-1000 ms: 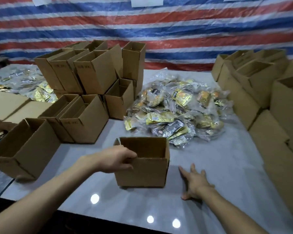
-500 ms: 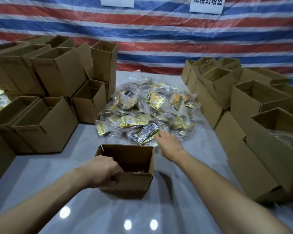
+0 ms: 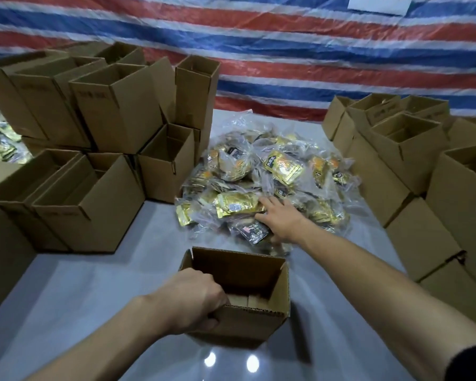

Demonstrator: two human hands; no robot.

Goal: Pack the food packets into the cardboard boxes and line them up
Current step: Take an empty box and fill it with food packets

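Note:
An open cardboard box (image 3: 259, 323) stands on the grey table right in front of me, and I see nothing inside it. My left hand (image 3: 188, 301) grips its near-left rim, fingers curled over the edge. Beyond the box lies a heap of food packets (image 3: 261, 185), gold and dark sachets in clear plastic bags. My right hand (image 3: 279, 218) rests on the near side of that heap, fingers spread over a gold packet (image 3: 235, 207) and a dark one; it is not closed around either.
Stacks of open cardboard boxes (image 3: 107, 149) fill the left side, some two high. More boxes (image 3: 412, 171) line the right edge. A striped red, white and blue tarp (image 3: 286, 50) hangs behind. More packets (image 3: 0, 147) lie at far left.
My right hand left the table beside the box and reached forward onto the packet heap. My left hand shifted from the box's side to its near rim. The view moved closer.

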